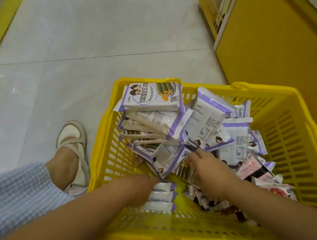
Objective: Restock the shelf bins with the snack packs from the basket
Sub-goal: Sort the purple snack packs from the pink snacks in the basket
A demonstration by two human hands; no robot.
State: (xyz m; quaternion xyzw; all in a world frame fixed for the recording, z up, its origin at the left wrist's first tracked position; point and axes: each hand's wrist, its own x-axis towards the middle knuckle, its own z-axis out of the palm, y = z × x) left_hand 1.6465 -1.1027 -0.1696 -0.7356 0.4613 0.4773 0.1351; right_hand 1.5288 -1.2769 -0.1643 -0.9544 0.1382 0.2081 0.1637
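Note:
A yellow plastic basket (285, 141) stands on the floor, filled with several white-and-purple snack packs (152, 98) and some pink ones (248, 167) at the right. My left hand (139, 188) is low in the basket's near left part and grips a small stack of white-and-purple packs (161, 196). My right hand (208, 167) reaches into the middle and pinches a purple pack (183, 164) showing green rolls. No shelf bin is in view.
Grey tiled floor (83, 38) stretches ahead. A yellow shelf base (5, 2) runs along the left edge and a yellow cabinet (276, 44) stands at the right, close behind the basket. My left foot in a white shoe (73, 140) is beside the basket.

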